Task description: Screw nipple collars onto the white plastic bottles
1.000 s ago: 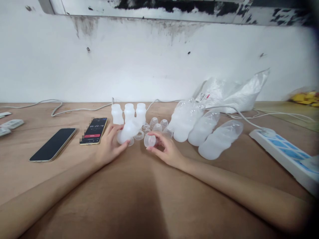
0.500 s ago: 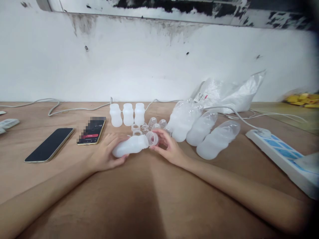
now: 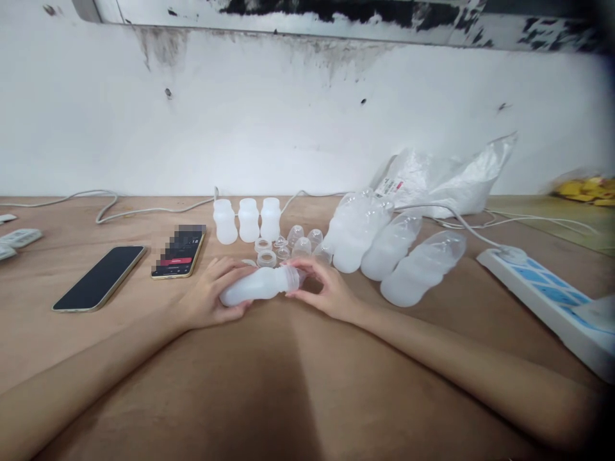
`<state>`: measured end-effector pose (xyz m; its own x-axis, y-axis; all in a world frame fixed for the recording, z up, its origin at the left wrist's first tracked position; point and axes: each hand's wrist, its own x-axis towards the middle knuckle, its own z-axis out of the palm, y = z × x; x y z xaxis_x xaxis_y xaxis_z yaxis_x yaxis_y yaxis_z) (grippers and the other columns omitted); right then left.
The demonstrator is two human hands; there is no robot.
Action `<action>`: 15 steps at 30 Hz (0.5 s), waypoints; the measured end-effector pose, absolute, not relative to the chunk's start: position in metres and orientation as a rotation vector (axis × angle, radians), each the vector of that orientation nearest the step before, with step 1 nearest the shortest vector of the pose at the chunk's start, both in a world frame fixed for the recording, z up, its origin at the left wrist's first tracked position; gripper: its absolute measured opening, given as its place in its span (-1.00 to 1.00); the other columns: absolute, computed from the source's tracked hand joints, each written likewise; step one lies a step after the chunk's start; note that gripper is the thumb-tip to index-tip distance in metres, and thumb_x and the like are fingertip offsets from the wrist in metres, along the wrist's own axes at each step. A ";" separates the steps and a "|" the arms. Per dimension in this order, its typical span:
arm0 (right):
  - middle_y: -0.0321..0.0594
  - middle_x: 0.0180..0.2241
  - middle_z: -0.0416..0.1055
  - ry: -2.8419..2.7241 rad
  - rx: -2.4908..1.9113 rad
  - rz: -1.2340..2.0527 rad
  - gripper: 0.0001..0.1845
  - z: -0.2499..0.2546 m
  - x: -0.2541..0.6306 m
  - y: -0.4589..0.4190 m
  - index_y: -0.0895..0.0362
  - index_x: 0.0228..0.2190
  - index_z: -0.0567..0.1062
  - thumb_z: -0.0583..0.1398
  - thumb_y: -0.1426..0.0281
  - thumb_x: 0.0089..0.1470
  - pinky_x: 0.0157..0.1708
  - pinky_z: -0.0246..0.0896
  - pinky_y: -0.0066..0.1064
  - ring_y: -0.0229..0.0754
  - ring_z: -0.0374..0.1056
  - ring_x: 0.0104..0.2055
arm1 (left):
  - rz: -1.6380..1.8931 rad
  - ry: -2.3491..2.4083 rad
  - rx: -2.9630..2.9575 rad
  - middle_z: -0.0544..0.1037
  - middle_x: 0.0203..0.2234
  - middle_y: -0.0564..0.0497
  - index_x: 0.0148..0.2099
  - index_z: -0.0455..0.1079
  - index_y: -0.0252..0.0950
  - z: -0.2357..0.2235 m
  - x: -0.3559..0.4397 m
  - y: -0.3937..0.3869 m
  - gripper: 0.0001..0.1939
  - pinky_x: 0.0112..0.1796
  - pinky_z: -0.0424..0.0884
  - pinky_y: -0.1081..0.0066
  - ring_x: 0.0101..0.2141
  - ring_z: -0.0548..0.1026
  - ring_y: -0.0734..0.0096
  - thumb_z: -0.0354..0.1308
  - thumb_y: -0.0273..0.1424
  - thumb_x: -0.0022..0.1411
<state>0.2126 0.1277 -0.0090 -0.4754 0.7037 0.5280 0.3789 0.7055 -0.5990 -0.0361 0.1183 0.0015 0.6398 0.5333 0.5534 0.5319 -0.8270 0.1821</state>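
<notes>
My left hand is wrapped round a milky white baby bottle, which lies tilted on its side with its neck to the right. At that neck, the fingers of my right hand grip a clear screw ring with a teat. The ring sits against the bottle's mouth; whether it is threaded on I cannot tell. Just behind my hands lie loose rings, teats and several clear dome caps. Three white bottles without caps stand upright further back.
Several capped bottles lie to the right, before a clear plastic bag. A power strip is at far right, with a white cable. Two phones, one dark and one lit, lie on the left.
My right hand has brought the ring with the teat from beside the bottle's neck onto its mouth, turning it in line with the bottle. My left hand keeps its hold.
</notes>
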 end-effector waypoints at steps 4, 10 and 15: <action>-0.16 -0.11 0.36 -2.133 -0.719 0.506 -0.58 -0.009 0.212 0.128 0.06 -0.14 0.30 0.25 0.34 -0.08 -0.20 0.35 -0.24 -0.14 0.32 -0.10 | 0.962 0.880 2.872 0.38 -0.16 -0.13 0.10 0.14 -0.22 0.002 -0.035 0.118 -0.49 -0.14 0.30 0.23 -0.14 0.35 0.17 0.09 -0.36 0.07; -0.17 -0.08 0.34 -2.161 -0.620 0.424 -0.64 -0.007 0.212 0.128 0.04 -0.14 0.26 0.19 0.43 -0.02 -0.10 0.27 -0.23 -0.17 0.25 -0.01 | 0.907 0.918 2.828 0.36 -0.15 -0.12 0.10 0.13 -0.23 0.002 -0.035 0.117 -0.51 -0.15 0.34 0.28 -0.13 0.37 0.21 0.06 -0.36 0.10; -0.17 -0.07 0.32 -2.196 -0.550 0.358 -0.63 -0.007 0.212 0.129 0.04 -0.13 0.24 0.14 0.53 0.01 -0.03 0.19 -0.23 -0.21 0.23 0.01 | 0.791 0.941 2.794 0.37 -0.07 -0.10 0.12 0.05 -0.23 0.001 -0.037 0.114 -0.51 -0.17 0.36 0.37 -0.12 0.41 0.26 0.01 -0.36 0.13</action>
<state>0.2122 0.1286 -0.0073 -0.5648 0.4993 0.6571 0.2647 0.8637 -0.4288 -0.0368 0.1142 0.0015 0.6761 0.5866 0.4459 0.5404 -0.8061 0.2411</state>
